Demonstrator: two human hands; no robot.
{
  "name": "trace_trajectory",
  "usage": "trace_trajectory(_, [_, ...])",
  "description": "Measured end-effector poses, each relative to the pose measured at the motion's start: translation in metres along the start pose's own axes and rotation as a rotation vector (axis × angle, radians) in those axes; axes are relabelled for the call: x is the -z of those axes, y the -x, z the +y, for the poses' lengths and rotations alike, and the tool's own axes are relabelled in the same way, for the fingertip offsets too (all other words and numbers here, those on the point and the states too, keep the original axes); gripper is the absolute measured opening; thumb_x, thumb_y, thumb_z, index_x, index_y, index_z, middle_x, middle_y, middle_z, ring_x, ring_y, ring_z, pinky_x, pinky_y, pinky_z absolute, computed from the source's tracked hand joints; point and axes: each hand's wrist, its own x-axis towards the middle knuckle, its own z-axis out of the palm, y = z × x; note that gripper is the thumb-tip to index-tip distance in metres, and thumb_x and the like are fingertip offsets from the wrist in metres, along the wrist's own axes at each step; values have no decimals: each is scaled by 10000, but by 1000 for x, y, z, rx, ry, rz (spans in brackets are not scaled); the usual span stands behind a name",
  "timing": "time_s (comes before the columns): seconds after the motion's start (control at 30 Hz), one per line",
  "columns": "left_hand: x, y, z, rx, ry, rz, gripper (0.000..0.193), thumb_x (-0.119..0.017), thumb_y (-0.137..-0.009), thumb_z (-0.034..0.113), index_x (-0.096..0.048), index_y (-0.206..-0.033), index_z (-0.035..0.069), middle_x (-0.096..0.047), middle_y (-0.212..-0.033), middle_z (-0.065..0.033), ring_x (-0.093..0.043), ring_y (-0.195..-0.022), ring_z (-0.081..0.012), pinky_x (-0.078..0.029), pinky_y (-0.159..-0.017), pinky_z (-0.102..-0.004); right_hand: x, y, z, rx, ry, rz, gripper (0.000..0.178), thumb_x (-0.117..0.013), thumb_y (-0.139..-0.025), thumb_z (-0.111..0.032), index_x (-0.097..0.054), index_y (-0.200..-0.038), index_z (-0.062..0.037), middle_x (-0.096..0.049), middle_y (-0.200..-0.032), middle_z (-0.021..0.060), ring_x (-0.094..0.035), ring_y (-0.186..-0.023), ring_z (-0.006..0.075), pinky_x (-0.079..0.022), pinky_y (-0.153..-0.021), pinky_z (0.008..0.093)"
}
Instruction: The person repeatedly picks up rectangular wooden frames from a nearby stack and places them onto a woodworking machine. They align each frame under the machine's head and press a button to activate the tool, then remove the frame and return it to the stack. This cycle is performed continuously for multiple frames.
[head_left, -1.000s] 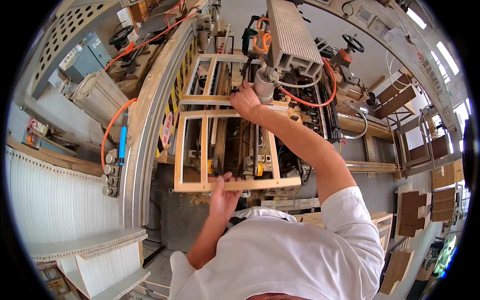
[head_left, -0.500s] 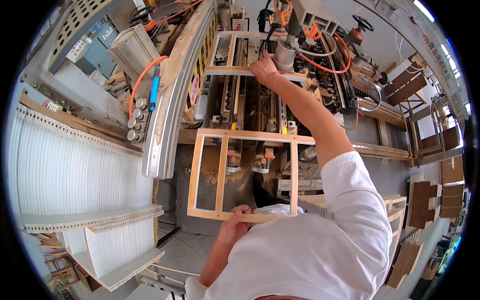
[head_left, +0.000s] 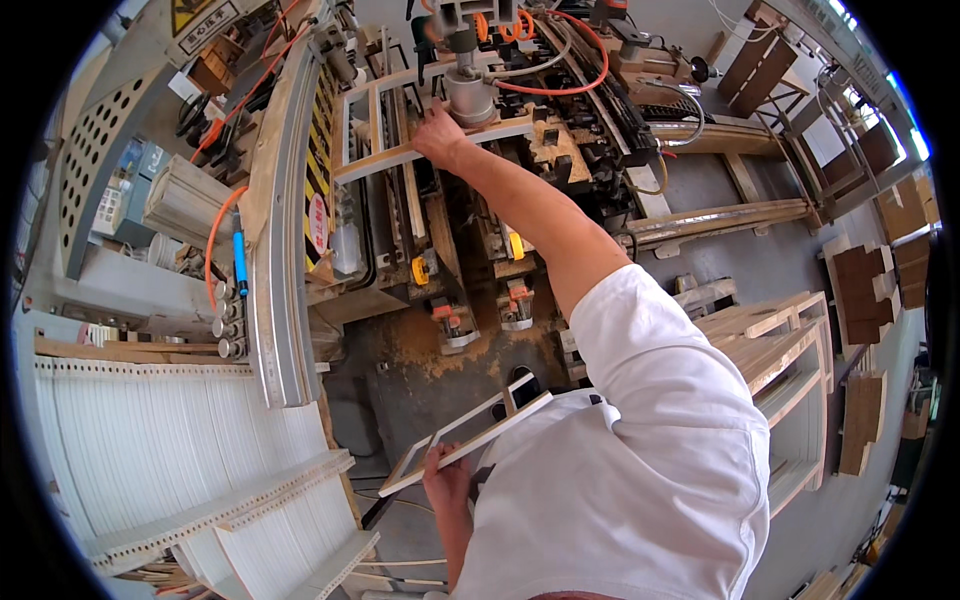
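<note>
My right hand (head_left: pixel 440 136) reaches forward and is closed on the near rail of a wooden frame (head_left: pixel 372 164) that lies on the machine. Right beside those fingers stands a round metal cylinder (head_left: pixel 470 100), which hides part of the frame. Low in front of my body, my left hand (head_left: pixel 446 482) grips a second wooden frame (head_left: pixel 505 424) by its long rail. That frame is tilted, with its white-edged side showing, and my shirt is close behind it.
White slatted panels (head_left: pixel 160 440) stand stacked at the left, beside a long metal beam (head_left: pixel 275 300) with a blue pen-like tool (head_left: pixel 240 262). Orange-tipped clamps (head_left: pixel 455 325) jut out over sawdust on the floor. More wooden frames (head_left: pixel 770 350) are piled at the right.
The frame in my left hand has come down from over the machine's front edge and tipped on its side. My right hand stays on the other frame; the whole view has swung.
</note>
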Motion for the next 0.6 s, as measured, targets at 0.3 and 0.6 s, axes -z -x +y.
trace_trajectory(0.3, [-13,-56,-26,2,-128,-35,95,-599,-911,94,-549,-882,19,-535,-824,-47,-552,-825,-172,-477,-968,-374,-5,0,7,62,-85,74,177,-654,-820,-176,-731,-977,-146,-707,-1004,58,-588,-1081,311,-268,-1057,573])
trace_trajectory(0.6, [-4,-80,-45,60,-140,-47,109,-589,-914,110,-529,-837,61,-505,-783,-24,-544,-796,-159,-475,-964,-358,-9,-5,12,90,-92,73,215,-633,-835,-184,-732,-1023,-154,-711,-1041,53,-576,-1126,322,-238,-1078,597])
